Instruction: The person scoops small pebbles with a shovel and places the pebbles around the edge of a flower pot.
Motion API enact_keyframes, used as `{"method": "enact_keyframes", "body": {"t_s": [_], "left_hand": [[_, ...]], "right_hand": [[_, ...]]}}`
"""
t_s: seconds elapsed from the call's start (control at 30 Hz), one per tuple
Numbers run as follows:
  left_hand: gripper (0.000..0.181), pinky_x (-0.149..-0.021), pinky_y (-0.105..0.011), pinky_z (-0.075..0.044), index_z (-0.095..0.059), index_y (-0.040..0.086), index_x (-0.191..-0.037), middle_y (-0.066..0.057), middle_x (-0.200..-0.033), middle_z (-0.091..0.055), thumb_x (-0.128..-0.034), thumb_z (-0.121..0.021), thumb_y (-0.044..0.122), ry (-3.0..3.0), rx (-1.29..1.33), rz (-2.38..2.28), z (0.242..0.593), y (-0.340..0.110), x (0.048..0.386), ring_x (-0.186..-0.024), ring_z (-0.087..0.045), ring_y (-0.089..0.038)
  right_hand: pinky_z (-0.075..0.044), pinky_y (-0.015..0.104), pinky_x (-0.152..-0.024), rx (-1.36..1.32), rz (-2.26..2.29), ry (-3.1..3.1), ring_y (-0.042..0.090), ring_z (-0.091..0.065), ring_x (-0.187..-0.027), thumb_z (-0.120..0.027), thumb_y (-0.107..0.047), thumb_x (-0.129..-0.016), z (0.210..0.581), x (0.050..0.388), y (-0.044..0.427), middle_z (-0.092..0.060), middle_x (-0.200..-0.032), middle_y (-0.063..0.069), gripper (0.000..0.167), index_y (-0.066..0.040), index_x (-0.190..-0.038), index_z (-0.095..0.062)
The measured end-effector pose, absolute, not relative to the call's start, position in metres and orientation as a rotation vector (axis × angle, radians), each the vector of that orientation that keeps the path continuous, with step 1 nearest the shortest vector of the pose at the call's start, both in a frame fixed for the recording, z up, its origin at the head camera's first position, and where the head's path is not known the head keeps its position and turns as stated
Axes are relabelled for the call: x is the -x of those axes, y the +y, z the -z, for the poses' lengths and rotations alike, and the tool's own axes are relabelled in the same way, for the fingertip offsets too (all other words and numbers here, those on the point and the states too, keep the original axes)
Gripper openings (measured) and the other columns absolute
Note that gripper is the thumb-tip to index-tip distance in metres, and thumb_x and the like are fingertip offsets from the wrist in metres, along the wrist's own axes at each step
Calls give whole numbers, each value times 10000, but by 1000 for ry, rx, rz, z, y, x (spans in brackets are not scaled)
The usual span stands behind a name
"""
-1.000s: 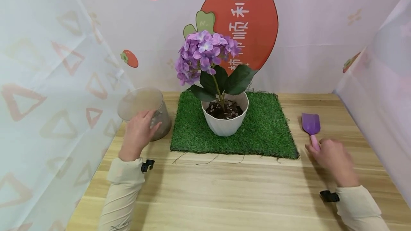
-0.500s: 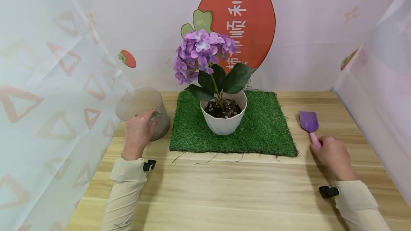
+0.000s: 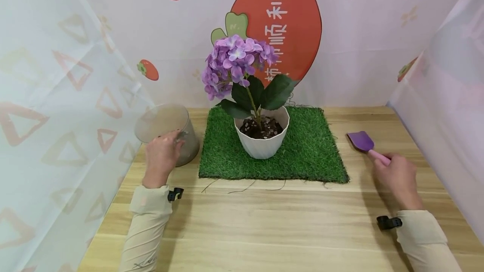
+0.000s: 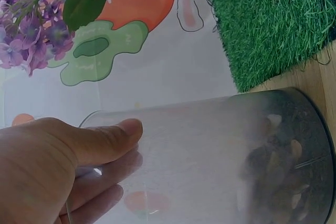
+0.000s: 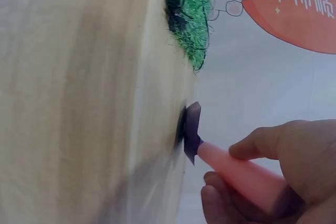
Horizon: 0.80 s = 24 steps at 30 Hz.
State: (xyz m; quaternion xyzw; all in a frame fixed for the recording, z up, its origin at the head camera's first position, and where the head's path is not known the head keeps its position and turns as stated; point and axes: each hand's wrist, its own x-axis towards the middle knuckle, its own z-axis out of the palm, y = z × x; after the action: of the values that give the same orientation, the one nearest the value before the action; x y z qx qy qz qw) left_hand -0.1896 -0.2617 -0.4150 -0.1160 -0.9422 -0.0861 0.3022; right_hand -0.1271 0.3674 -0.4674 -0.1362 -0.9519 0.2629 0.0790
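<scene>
My left hand (image 3: 161, 157) pinches the near rim of a clear, smoky-tinted bucket (image 4: 199, 156). In the left wrist view the thumb (image 4: 113, 139) lies outside its wall and the fingers show through behind it. Dark soil and pebbles (image 4: 278, 177) sit in the bottom of the bucket. My right hand (image 3: 398, 177) grips a small shovel by its pink handle (image 5: 236, 174). The shovel's purple blade (image 3: 361, 141) points up and to the left, close over the table; whether it touches the wood I cannot tell.
A white faceted pot (image 3: 262, 148) with purple hydrangea flowers (image 3: 238, 64) and dark pebbly soil stands on a green turf mat (image 3: 310, 154), between the hands. The wooden table (image 3: 272, 226) is bounded by printed cloth walls (image 3: 359, 32) at the back and sides.
The right hand has drawn the shovel's handle up and right, and its blade has turned left and now looks tilted. The left hand's fingers have closed onto the bucket's rim; the bucket stays put.
</scene>
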Motion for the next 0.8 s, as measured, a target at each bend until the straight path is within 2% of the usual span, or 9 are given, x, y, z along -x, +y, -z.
{"method": "enact_keyframes", "body": {"t_s": [0.13, 0.27, 0.43, 0.5, 0.63, 0.73, 0.8], "left_hand": [[286, -357, -367, -396, -807, 40, -1085, -169, -881, -812, -823, -899, 107, -2494, 309, 235, 415, -262, 190, -457, -623, -292], [275, -364, -416, -425, -809, 39, -1057, -175, -853, -807, -806, -906, 96, -2474, 312, 266, 415, -262, 191, -488, -655, -334], [240, -340, -347, -326, -816, 41, -1000, -168, -840, -808, -784, -914, 74, -2459, 314, 304, 417, -262, 193, -471, -651, -335], [221, -343, -313, -295, -819, 38, -974, -162, -840, -810, -777, -916, 66, -2451, 319, 315, 418, -262, 193, -470, -659, -328], [188, -341, -294, -274, -824, 31, -945, -164, -822, -806, -777, -907, 44, -2419, 332, 330, 419, -261, 195, -481, -685, -329], [177, -332, -327, -306, -825, 27, -939, -165, -811, -804, -778, -901, 29, -2387, 351, 324, 420, -261, 195, -488, -695, -333], [168, -332, -370, -366, -823, 23, -928, -162, -797, -802, -778, -897, 20, -2359, 367, 312, 421, -262, 195, -498, -701, -333]], "right_hand": [[-510, 510, -626, 354, -711, -2790, 535, -656, -799, -604, -218, -1012, 464, 130, 368, -668, -1106, 458, 454, 182, -1211, -681], [-428, 371, -545, 257, -649, -2752, 383, -627, -617, -665, -183, -1003, 459, 132, 366, -718, -993, 402, 369, 157, -1130, -734], [-368, 299, -459, 246, -636, -2734, 205, -520, -486, -707, -227, -1010, 450, 134, 361, -747, -954, 350, 361, 124, -1076, -767], [-354, 292, -422, 248, -643, -2723, 175, -488, -471, -721, -227, -1003, 446, 135, 359, -746, -960, 349, 364, 128, -1067, -766], [-349, 284, -433, 231, -633, -2698, 177, -488, -486, -746, -183, -975, 440, 136, 356, -746, -955, 341, 318, 126, -1045, -774], [-343, 280, -451, 224, -623, -2694, 190, -494, -506, -741, -168, -967, 437, 135, 355, -742, -964, 345, 302, 119, -1054, -776], [-337, 278, -449, 220, -618, -2688, 196, -495, -508, -732, -163, -965, 436, 134, 355, -739, -961, 351, 303, 121, -1060, -773]]}}
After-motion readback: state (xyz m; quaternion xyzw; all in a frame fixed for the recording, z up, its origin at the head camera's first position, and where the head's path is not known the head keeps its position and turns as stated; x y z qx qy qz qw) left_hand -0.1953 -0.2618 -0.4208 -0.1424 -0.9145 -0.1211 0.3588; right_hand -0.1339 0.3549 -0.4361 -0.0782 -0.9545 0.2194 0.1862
